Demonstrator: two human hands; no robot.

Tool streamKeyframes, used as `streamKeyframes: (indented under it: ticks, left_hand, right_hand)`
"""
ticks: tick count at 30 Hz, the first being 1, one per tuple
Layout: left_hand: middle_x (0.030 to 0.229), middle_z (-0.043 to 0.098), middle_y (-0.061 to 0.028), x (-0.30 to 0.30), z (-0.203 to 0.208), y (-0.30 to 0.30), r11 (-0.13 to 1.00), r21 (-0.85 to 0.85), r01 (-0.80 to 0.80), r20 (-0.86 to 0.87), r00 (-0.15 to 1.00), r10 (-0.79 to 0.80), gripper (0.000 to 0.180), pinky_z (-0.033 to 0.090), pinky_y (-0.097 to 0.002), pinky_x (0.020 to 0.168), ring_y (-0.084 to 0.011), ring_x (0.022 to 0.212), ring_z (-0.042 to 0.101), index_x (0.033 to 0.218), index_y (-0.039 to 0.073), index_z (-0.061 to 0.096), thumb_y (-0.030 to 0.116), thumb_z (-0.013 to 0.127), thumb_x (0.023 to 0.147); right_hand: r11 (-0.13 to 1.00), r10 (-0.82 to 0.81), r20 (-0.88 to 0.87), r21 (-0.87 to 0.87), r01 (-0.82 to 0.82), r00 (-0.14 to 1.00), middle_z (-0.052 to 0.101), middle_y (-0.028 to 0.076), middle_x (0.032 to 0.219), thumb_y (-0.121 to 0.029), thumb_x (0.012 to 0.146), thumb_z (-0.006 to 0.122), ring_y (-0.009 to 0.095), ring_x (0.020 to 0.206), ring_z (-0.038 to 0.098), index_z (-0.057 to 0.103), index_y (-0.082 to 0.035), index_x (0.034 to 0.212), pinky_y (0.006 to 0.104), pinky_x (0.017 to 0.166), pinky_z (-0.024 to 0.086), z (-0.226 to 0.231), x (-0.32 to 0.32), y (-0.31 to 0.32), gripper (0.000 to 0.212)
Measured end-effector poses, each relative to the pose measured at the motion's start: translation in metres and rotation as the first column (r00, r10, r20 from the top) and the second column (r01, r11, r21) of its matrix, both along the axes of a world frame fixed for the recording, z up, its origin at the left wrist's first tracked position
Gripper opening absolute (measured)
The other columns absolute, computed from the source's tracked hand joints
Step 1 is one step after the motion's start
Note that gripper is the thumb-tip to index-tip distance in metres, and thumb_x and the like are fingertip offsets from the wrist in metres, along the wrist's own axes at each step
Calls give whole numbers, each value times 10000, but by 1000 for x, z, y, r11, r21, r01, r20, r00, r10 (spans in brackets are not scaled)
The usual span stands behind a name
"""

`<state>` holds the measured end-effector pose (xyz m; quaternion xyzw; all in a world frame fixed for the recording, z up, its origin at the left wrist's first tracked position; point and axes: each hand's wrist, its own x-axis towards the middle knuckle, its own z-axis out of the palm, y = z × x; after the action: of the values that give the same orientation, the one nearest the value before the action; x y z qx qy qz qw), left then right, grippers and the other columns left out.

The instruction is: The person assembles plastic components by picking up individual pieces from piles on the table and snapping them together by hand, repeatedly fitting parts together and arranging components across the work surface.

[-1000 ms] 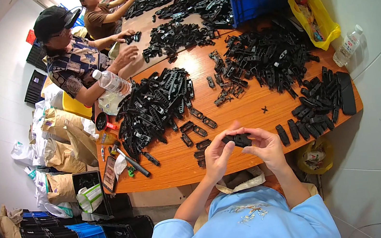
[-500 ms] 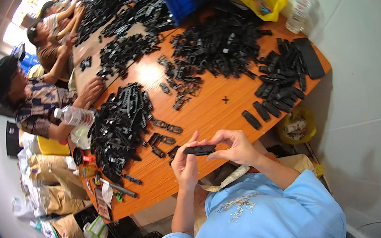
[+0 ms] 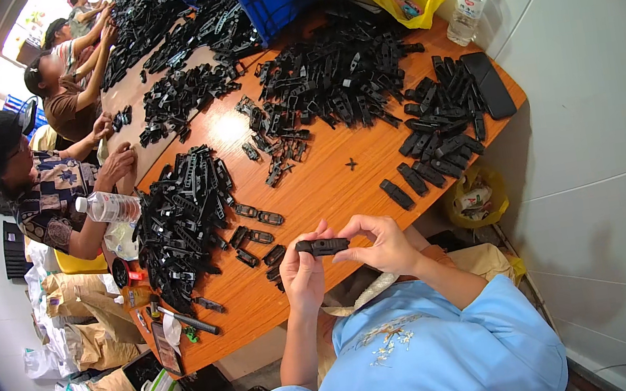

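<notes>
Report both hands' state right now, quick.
Left hand: closed, holding the left end of an elongated black part.
Right hand: closed, thumb and fingers at the same part's right end.

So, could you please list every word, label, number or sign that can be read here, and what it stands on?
No text is legible.
Right bottle: label print too small to read.
Left bottle: label also too small.
Blue crate: labels too blurred to read.
Held black part: no print visible.
</notes>
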<state>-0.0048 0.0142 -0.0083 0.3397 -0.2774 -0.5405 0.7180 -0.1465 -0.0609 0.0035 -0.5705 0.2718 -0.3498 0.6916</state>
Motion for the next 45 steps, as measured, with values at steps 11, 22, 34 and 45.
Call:
streamKeyframes:
  ticks: [11,22,34,45]
  left_hand:
    - [1116,544,-195,-12,1,-6,994,75,-82,26,996,80,257,350,-379,965,-250,1101,497,1095,-42,501,111,482,890]
    - [1127,553,-111,-9,5,-13,943,316,-106,333,943,-5,306,359,-301,943,-167,1080,500,1153,-26,498,104,517,877]
    - [1174,528,-105,-7,-7,-5,934,336,-120,403,915,-28,314,372,-287,946,-165,1105,486,1183,-3,477,103,501,888]
    - [1111,553,-102,-11,-6,3,928,332,-172,445,895,6,292,399,-316,923,-165,1049,511,1156,-11,494,117,491,893]
  right_hand:
    - [973,-156,-71,-181,141,985,633,61,804,-67,676,735,131,758,597,612,-4,866,252,691,464,-9,1,1,235]
    - [902,-280,-304,-407,141,911,596,77,784,-86,717,691,150,688,564,628,-41,969,249,632,442,6,-26,-31,263]
    - [720,-556,-523,-691,60,647,555,102,828,-119,788,613,264,783,561,597,8,914,340,659,449,-27,-51,-116,179]
    - [734,-586,-724,-664,-140,364,560,213,956,-139,745,659,350,874,569,416,0,1156,401,749,472,-35,15,-188,498]
